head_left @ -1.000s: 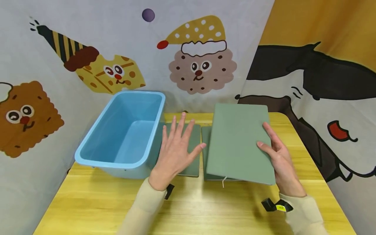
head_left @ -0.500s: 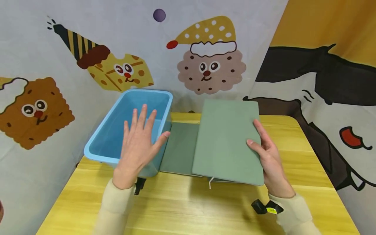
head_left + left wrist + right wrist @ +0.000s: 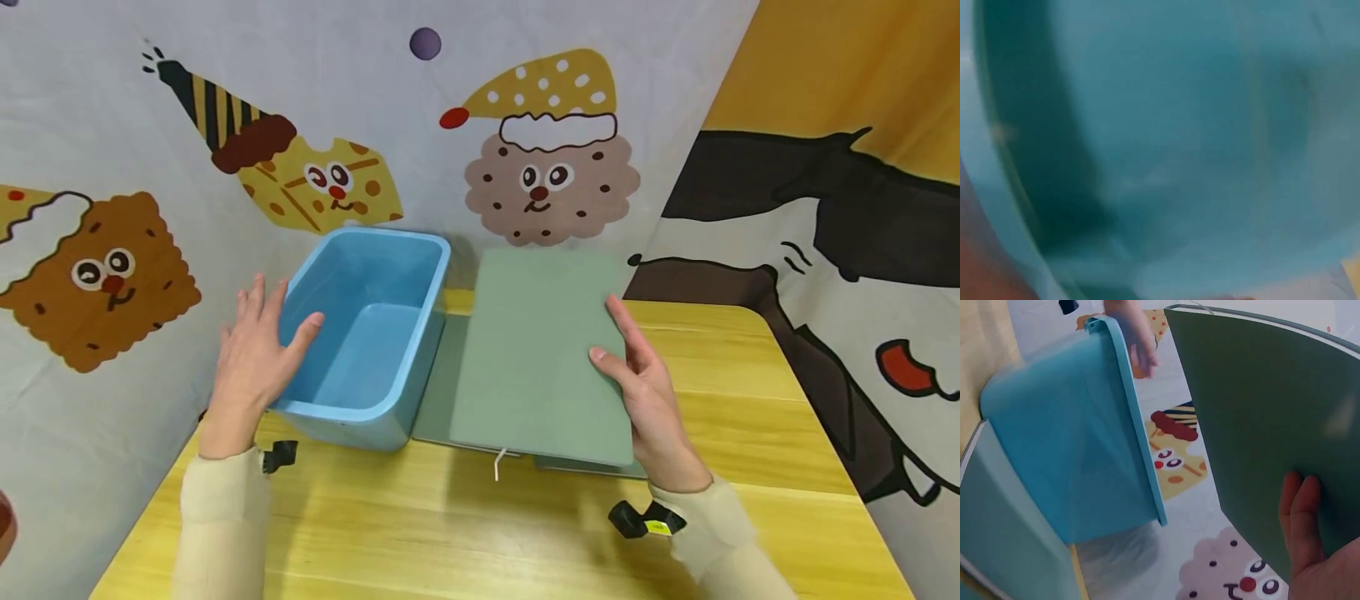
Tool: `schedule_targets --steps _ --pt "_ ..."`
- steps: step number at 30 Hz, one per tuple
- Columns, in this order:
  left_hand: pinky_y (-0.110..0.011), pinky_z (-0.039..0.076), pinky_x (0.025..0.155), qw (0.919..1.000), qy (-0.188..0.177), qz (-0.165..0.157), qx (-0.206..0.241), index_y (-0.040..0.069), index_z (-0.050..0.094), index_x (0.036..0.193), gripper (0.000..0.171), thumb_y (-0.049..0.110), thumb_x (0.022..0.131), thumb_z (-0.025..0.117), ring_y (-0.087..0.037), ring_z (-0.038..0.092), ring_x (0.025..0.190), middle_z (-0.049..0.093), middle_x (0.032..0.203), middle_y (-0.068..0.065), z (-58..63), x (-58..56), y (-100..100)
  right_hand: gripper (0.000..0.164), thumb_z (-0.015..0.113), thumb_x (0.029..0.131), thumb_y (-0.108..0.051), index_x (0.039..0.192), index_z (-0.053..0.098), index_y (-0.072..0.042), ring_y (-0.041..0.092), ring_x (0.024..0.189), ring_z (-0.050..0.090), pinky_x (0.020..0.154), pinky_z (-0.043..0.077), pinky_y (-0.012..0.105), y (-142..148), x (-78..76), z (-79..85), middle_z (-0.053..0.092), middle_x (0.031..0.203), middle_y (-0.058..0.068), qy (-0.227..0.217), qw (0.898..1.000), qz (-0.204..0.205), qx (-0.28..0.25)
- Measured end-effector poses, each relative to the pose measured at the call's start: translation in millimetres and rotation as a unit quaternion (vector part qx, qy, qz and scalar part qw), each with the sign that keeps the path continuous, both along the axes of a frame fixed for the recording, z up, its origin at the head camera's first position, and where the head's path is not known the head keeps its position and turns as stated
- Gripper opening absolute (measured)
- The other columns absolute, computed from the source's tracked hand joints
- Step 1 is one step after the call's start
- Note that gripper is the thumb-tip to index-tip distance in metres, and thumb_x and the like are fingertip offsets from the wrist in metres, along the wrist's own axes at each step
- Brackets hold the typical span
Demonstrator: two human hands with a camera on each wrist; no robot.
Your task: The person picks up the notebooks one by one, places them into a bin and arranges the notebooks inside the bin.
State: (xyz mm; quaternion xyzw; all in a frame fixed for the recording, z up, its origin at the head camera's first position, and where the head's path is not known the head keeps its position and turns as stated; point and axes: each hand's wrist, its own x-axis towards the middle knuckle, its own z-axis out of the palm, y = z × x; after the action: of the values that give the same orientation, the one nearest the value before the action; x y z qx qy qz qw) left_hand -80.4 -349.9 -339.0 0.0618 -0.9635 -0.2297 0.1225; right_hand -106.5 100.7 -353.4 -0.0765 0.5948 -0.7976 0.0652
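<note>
**Right hand pinches a book by its right edge, next to the tub**

From my head view, I see the thumb on the book's upper cover, with the other fingers mostly out of sight at its edge. The book hangs over two more on the table: the left book, just beside the tub, and the right book, only a strip of it showing. A ribbon sticks out below the near edge. The left hand is spread, thumb well out, at the tub's left rim; I cannot tell whether it touches. My worry is the one-sided pinch: with nothing bearing the left edge, the book could tilt, slip or fall partly open if the thumb eases. Carried low, it could also clip the tub's rim or drag the left book.

My left wrist view is blurred, mostly tub blue, so it settles nothing about contact. If those fingers do meet the rim, I judge that a careless push could shift the tub.

In my right wrist view, two fingers lie against the book's dark underside, so the pinch looks real but confined to one side. A gap shows between book and tub here, and a loose ribbon seems the likeliest thing to snag.
</note>
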Motion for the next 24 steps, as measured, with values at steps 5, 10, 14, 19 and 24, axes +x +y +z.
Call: schedule_targets --steps 5,10,14,19,24 --pt "-0.083 0.005 0.111 0.9986 -0.038 -0.005 0.037 0.003 0.018 0.165 0.084 0.062 0.107 0.033 -0.051 -0.005 0.155 -0.001 0.171 -0.026 -10.5 2.8 -30 0.066 0.061 0.105 -0.010 0.163 0.036 -0.029 0.022 0.142 0.040 0.093 0.056 0.027 -18 -4.5 4.1 0.023 0.168 -0.010 -0.001 1.000 0.011 -0.003" --pt "-0.085 0.003 0.108 0.9960 -0.075 -0.024 0.043 0.002 0.018 0.165 0.079 0.058 0.110 0.029 -0.056 -0.001 0.153 0.005 0.169 -0.028 -16.4 6.6 -47 0.067 0.062 0.105 -0.012 0.163 0.035 -0.031 0.022 0.143 0.040 0.093 0.057 0.029 -39 -9.5 10.5 0.023 0.168 -0.012 0.003 0.999 0.036 -0.006" --pt "-0.086 0.001 0.107 0.9916 -0.104 -0.058 0.050 0.008 0.011 0.167 0.072 0.052 0.112 0.029 -0.058 0.000 0.152 0.003 0.172 -0.022 -20.6 10.1 -53 0.067 0.061 0.104 -0.011 0.162 0.036 -0.033 0.024 0.140 0.046 0.092 0.058 0.032 -56 -11.7 12.2 0.029 0.165 -0.009 0.002 0.998 0.054 -0.022" --pt "-0.083 0.007 0.110 0.9906 -0.104 -0.070 0.055 0.013 0.008 0.167 0.069 0.048 0.112 0.030 -0.053 0.001 0.154 0.002 0.173 -0.017 -23.6 15.5 -55 0.068 0.061 0.104 -0.009 0.162 0.036 -0.035 0.025 0.139 0.048 0.093 0.057 0.033 -81 -17.3 15.8 0.030 0.165 -0.011 -0.016 0.997 0.063 -0.046" --pt "-0.082 0.011 0.110 0.9909 -0.100 -0.066 0.061 0.014 0.006 0.167 0.069 0.048 0.113 0.031 -0.050 0.003 0.155 0.001 0.173 -0.016 -26.0 23.4 -55 0.071 0.058 0.103 -0.005 0.164 0.033 -0.032 0.008 0.130 0.049 0.089 0.054 0.022 -107 -26.1 18.2 0.014 0.170 -0.016 -0.025 0.994 0.077 -0.070"
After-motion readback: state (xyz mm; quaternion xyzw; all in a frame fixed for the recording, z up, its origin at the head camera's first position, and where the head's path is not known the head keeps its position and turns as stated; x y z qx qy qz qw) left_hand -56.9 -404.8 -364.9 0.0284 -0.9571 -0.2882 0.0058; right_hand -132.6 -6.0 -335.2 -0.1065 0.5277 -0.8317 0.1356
